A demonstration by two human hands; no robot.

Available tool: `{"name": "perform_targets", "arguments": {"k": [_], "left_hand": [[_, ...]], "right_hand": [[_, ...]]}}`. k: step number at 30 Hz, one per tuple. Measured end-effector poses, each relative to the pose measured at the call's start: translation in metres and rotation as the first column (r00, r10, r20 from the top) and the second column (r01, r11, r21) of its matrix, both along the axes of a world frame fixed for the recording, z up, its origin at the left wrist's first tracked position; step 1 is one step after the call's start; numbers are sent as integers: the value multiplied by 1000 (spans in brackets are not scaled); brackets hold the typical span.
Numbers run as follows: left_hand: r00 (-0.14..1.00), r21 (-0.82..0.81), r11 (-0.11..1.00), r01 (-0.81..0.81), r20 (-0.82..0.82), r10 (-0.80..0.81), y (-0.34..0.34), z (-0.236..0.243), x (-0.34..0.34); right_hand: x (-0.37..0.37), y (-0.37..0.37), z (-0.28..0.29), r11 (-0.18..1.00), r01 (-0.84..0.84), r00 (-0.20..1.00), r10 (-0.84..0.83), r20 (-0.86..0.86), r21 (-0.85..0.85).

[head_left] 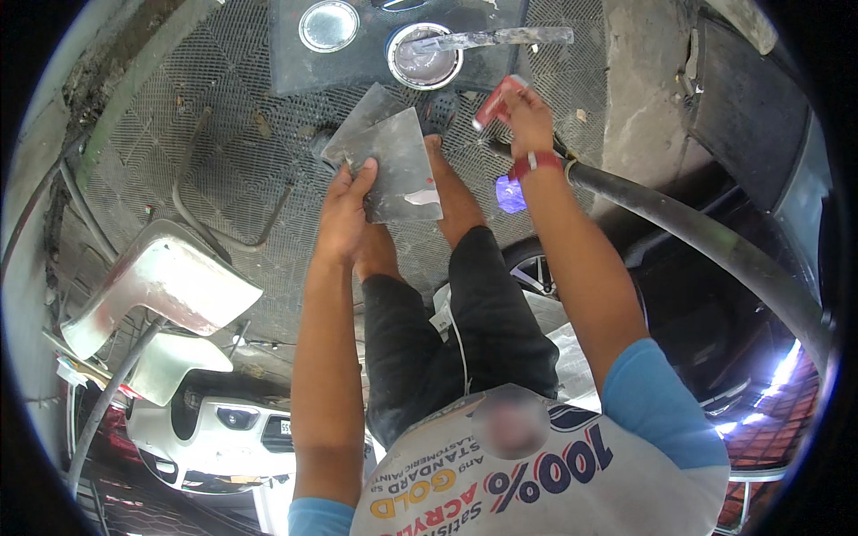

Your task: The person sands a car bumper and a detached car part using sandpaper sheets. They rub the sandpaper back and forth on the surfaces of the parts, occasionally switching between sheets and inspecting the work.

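Observation:
My left hand (pixel 344 210) grips a flat grey plate (pixel 393 165), with its thumb on top. A second grey sheet (pixel 365 116) shows behind it, angled up to the left. A pale smear of paste (pixel 422 197) lies near the plate's lower right corner. Off to the right, my right hand (pixel 529 121) has its fingers closed around a small red-and-white tube (pixel 497 104). Ahead, an open can (pixel 393 64) holds grey paste, and a paste-coated flat stick (pixel 509 37) rests across its rim, pointing right.
The can and a round lid (pixel 329 25) sit on a dark board (pixel 290 67). On the left stand pale curved panels (pixel 170 281) and a bent metal frame (pixel 201 210). A thick dark pipe (pixel 688 219) runs along the right. A white car (pixel 214 438) is at lower left.

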State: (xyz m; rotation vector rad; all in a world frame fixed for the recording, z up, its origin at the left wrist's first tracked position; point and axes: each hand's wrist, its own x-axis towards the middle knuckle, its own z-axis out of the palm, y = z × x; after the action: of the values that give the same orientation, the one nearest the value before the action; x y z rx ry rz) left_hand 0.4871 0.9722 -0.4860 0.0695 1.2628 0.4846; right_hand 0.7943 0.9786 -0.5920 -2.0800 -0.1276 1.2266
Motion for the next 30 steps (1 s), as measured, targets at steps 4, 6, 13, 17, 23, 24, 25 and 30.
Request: {"name": "perform_targets", "arguments": {"k": [4,6,13,17,23,24,25,30], "left_hand": [[998,-45,997,-66,-1,66,4,14,-2],[995,-45,994,-104,-4,104,4,19,-2],[971,-6,972,-236,26,236,-3,64,2],[946,12,947,-320,56,319,-7,123,16],[921,75,922,-379,125,368,-18,214,27],[913,92,912,-399,130,386,-23,227,28],[897,120,891,-437,125,423,-24,241,29],[785,218,755,-619,120,608,-42,286,21]], "right_hand": [[25,28,-50,985,-121,983,136,124,-123],[28,46,-50,983,-120,988,131,78,-138],[-12,14,40,977,-200,951,176,-254,-74],[-79,-3,139,960,-264,689,258,-677,97],[-102,49,246,874,-429,487,437,-756,229],[-99,55,256,882,-421,569,439,-695,213],[-93,64,264,892,-403,650,435,-623,202],[-58,101,346,632,-642,639,754,-152,433]]}}
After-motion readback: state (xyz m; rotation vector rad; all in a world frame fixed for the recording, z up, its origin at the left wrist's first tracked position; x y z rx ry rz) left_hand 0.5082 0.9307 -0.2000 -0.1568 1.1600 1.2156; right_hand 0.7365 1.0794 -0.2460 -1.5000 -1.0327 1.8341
